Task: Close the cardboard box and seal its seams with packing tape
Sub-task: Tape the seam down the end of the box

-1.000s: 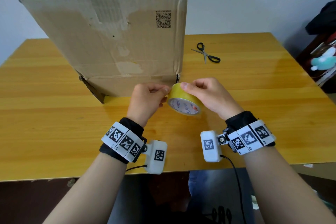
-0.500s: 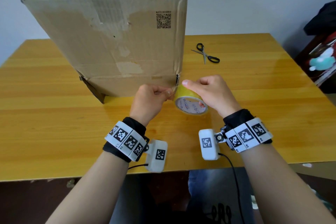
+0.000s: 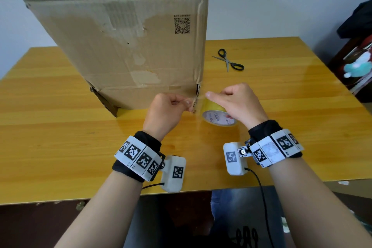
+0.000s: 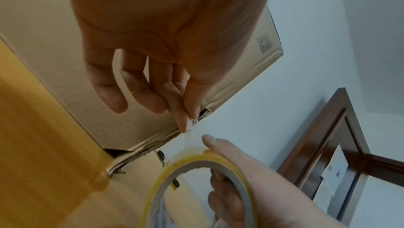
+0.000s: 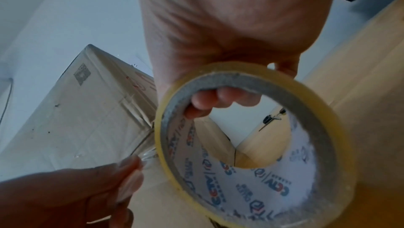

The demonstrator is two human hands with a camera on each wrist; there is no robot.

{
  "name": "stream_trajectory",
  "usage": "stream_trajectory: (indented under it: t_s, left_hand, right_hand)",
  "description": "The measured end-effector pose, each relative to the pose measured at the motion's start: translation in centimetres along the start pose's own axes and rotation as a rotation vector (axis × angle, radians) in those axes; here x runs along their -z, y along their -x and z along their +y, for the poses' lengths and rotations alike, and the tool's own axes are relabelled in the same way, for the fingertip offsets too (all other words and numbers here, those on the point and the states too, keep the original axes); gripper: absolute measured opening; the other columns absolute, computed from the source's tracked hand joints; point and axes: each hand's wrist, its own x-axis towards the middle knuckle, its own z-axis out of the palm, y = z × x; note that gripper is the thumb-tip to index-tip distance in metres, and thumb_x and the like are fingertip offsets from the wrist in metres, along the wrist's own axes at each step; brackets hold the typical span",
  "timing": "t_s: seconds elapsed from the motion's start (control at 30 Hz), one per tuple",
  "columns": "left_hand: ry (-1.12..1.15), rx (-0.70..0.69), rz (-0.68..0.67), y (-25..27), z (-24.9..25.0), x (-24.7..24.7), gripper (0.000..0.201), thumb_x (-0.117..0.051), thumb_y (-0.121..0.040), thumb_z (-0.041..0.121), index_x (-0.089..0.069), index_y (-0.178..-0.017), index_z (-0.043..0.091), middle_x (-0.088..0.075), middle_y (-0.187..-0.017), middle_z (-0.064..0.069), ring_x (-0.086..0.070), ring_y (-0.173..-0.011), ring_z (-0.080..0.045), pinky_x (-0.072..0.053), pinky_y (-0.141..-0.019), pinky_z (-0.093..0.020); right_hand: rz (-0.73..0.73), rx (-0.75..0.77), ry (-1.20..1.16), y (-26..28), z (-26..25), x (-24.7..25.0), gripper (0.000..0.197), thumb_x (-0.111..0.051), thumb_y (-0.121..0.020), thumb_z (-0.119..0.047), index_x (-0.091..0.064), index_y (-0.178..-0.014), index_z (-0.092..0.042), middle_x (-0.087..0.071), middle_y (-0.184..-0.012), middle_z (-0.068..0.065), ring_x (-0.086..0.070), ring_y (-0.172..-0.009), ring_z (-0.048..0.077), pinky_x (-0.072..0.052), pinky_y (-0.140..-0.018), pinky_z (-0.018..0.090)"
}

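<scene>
You are in a plain domestic or small-office room: a glossy yellow-orange wooden table (image 3: 60, 119) stands against a bare white wall (image 3: 271, 0). Off the table's right edge, a dark brown wooden cabinet (image 3: 342, 60) carries dark clothing (image 3: 358, 20) and a teal-and-white plush toy (image 3: 356, 66). Black-handled scissors (image 3: 229, 62) lie near the table's far edge.

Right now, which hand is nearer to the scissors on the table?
Right. The right hand, holding the tape roll, is nearest the scissors, which lie beyond it. The left hand pinches the tape end at the box corner, farther off.
</scene>
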Motion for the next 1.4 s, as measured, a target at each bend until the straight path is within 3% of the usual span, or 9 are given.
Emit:
stream_trajectory:
  t_s: [0.23,0.3,0.4,0.47,0.6,0.7,0.9,1.17,1.4]
  left_hand:
    - [-0.082,0.022,-0.095,-0.3,1.0,0.6,0.031,-0.064,-0.095,0.027,-0.076,-0.068,0.018,-0.073,-0.074,0.006,-0.053,-0.067,-0.016,-0.045,-0.063,-0.031]
    - [-0.081,0.028,-0.091,-0.4,1.1,0.5,0.030,-0.064,-0.094,0.027,-0.075,-0.067,0.019,-0.074,-0.078,0.006,-0.056,-0.068,-0.012,-0.049,-0.066,-0.033]
    - [-0.045,0.025,-0.067,-0.5,1.0,0.1,0.025,-0.067,-0.092,0.026,-0.074,-0.068,0.022,-0.073,-0.079,0.013,-0.058,-0.065,0.004,-0.045,-0.066,-0.022]
    - [-0.037,0.034,-0.064,-0.5,0.7,0.1,0.022,-0.070,-0.090,0.028,-0.075,-0.069,0.023,-0.074,-0.080,0.014,-0.058,-0.065,0.007,-0.043,-0.065,-0.020]
    - [0.022,0.137,-0.132,-0.4,0.0,0.8,0.018,-0.068,-0.092,0.020,-0.078,-0.079,0.015,-0.071,-0.069,0.017,-0.060,-0.059,0.007,-0.051,-0.067,-0.028]
    - [0.036,0.180,-0.178,0.1,-0.2,0.9,0.012,-0.070,-0.092,0.025,-0.078,-0.089,0.018,-0.070,-0.073,0.015,-0.059,-0.061,0.004,-0.055,-0.067,-0.028]
    - [0.059,0.271,-0.207,0.2,-0.6,1.2,0.017,-0.072,-0.090,0.026,-0.079,-0.091,0.009,-0.071,-0.082,0.013,-0.054,-0.067,-0.001,-0.057,-0.071,-0.028]
    - [-0.018,0.218,-0.200,0.1,-1.2,1.2,0.012,-0.070,-0.092,0.027,-0.077,-0.084,0.022,-0.075,-0.093,-0.001,-0.064,-0.090,-0.016,-0.057,-0.076,-0.036]
    - [0.011,0.177,-0.118,0.2,-1.9,1.9,0.013,-0.067,-0.094,0.027,-0.076,-0.086,0.022,-0.074,-0.096,-0.001,-0.060,-0.086,-0.016,-0.050,-0.067,-0.030]
  right_hand:
    - [0.009,-0.034,0.068,0.1,0.8,0.0,0.055,-0.072,-0.083,-0.054,-0.047,-0.054,-0.015,-0.032,-0.040,-0.009,-0.044,-0.032,0.005,-0.054,-0.058,0.039]
    - [-0.002,-0.030,0.085,0.0,0.8,0.2,0.056,-0.071,-0.085,-0.053,-0.042,-0.053,-0.017,-0.032,-0.039,-0.010,-0.043,-0.031,0.004,-0.044,-0.046,0.025]
    - [-0.032,-0.018,0.116,0.1,0.5,0.8,0.057,-0.070,-0.087,-0.052,-0.040,-0.055,-0.016,-0.030,-0.041,-0.009,-0.035,-0.031,0.003,-0.026,-0.036,0.010]
    - [-0.060,-0.006,0.143,0.1,0.6,1.1,0.059,-0.068,-0.087,-0.056,-0.037,-0.054,-0.018,-0.026,-0.044,-0.007,-0.029,-0.035,0.007,-0.025,-0.039,0.015]
    - [-0.152,-0.014,0.145,0.4,0.8,1.3,0.065,-0.064,-0.087,-0.061,-0.025,-0.054,-0.021,-0.018,-0.050,-0.006,-0.020,-0.046,0.013,-0.018,-0.054,0.030]
    - [-0.167,0.022,0.148,0.5,0.8,1.0,0.065,-0.064,-0.088,-0.061,-0.025,-0.054,-0.020,-0.018,-0.049,-0.007,-0.020,-0.044,0.011,-0.018,-0.053,0.029]
    - [-0.202,0.051,0.132,0.4,0.8,0.5,0.061,-0.060,-0.093,-0.056,-0.025,-0.056,-0.021,-0.018,-0.051,-0.007,-0.019,-0.044,0.009,-0.017,-0.054,0.029]
    - [-0.315,0.043,0.123,0.8,1.2,0.9,0.061,-0.057,-0.092,-0.060,-0.027,-0.056,-0.021,-0.018,-0.049,-0.010,-0.019,-0.045,0.012,-0.017,-0.056,0.033]
    - [-0.375,0.127,0.065,1.0,1.6,0.4,0.071,-0.054,-0.085,-0.064,-0.046,-0.066,0.003,-0.026,-0.055,-0.006,-0.028,-0.053,0.015,-0.020,-0.057,0.032]
